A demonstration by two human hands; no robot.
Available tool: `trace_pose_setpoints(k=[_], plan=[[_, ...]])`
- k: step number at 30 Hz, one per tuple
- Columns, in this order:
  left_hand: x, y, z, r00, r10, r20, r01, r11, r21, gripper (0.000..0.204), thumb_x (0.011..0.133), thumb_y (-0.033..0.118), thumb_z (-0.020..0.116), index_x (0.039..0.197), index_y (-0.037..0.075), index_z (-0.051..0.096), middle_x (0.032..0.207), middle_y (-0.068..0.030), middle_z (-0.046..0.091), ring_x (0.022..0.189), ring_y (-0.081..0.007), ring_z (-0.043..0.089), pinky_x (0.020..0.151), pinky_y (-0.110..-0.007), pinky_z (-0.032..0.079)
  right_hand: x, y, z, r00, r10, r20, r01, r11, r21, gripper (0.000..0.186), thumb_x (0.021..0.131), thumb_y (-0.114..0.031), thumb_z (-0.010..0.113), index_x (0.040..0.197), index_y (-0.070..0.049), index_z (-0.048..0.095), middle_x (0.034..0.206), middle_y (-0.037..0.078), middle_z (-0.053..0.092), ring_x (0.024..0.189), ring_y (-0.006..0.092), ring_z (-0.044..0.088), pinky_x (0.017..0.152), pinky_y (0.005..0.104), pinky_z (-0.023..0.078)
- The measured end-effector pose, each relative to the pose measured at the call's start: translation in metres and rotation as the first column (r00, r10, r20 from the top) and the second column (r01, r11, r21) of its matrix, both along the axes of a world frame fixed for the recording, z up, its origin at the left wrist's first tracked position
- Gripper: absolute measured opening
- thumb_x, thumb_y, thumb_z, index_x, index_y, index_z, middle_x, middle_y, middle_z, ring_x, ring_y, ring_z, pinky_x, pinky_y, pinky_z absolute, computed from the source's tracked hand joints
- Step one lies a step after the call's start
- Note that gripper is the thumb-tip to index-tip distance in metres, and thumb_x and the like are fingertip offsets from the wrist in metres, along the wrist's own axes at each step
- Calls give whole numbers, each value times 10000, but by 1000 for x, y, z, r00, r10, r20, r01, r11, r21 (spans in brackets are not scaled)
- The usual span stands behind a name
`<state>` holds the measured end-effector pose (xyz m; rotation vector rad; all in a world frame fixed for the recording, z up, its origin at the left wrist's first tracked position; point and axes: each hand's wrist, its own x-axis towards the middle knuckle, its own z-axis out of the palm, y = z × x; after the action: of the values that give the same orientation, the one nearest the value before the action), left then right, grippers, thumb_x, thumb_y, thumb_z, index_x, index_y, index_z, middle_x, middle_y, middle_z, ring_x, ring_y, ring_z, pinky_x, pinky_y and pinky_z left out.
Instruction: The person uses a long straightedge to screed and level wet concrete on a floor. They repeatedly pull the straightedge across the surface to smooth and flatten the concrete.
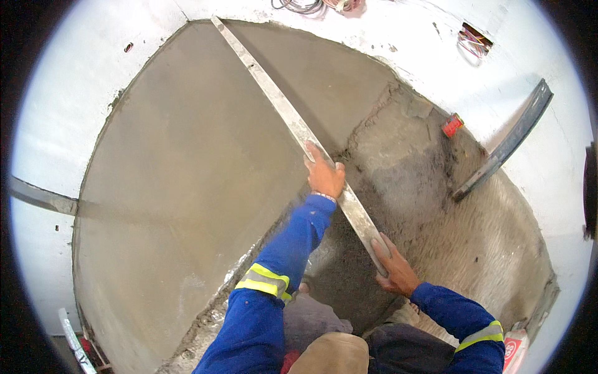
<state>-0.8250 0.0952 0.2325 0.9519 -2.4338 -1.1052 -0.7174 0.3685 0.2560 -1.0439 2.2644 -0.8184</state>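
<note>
A long pale straightedge bar (271, 92) slants from the far wall toward me across the floor. My left hand (326, 173) is closed around it near its middle, fingers over the top. Closer to its near end, my right hand (396, 267) grips the same bar, thumb and fingers on either side. Under and left of the bar spreads smooth wet screed (180, 143), ending in a ragged edge near my left forearm. Rougher, darker mortar (405, 156) lies to the right of the bar.
Another long grey bar (517, 140) leans on the right wall, and a further bar (43, 196) stands at the left wall. A red can (453, 125) sits by the right wall. Wires hang from a wall box (474, 43). A red-and-white bag (514, 350) is lower right.
</note>
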Motion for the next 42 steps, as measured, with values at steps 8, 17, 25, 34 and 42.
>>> trace_pose_setpoints(k=[8,17,25,34,42], plan=[[24,7,-12,968,-161,-193,169,985,27,1082,758,265,763,1443,-151,36,1468,-380,227,1384,-441,280,1141,-393,257,26,37,4,999,-2,32,0,999,54,928,713,-95,705,1503,-132,219,1528,291,130,1319,492,348,1063,448,397],[-72,-107,-10,972,-196,-126,151,942,-299,1069,765,582,703,1466,-54,206,1502,-325,214,1423,-426,191,1164,-439,200,56,99,5,992,-7,126,-6,994,107,974,697,-108,712,1507,-105,171,1520,300,137,1331,504,322,1073,483,379],[-76,-145,18,508,-787,349,841,366,-398,1014,705,748,624,1492,195,302,1566,-161,189,1449,-385,132,1148,-580,183,108,173,3,989,-101,105,80,979,190,836,804,-234,694,1422,80,226,1510,342,139,1310,499,365,1063,439,392],[-93,-147,25,476,-564,674,753,-134,-644,668,803,198,682,1411,175,406,1467,-71,394,1410,-300,295,1149,-517,266,138,210,6,992,-109,60,83,936,342,839,744,-183,687,1392,114,245,1490,347,198,1278,503,401,1019,442,441],[-73,-85,6,263,-797,544,719,-214,-661,643,714,135,689,1324,123,485,1333,-80,531,1362,-252,392,1146,-516,255,200,275,13,959,-261,107,176,850,496,896,725,-184,679,1409,117,185,1459,341,266,1320,481,352,1082,436,377]])
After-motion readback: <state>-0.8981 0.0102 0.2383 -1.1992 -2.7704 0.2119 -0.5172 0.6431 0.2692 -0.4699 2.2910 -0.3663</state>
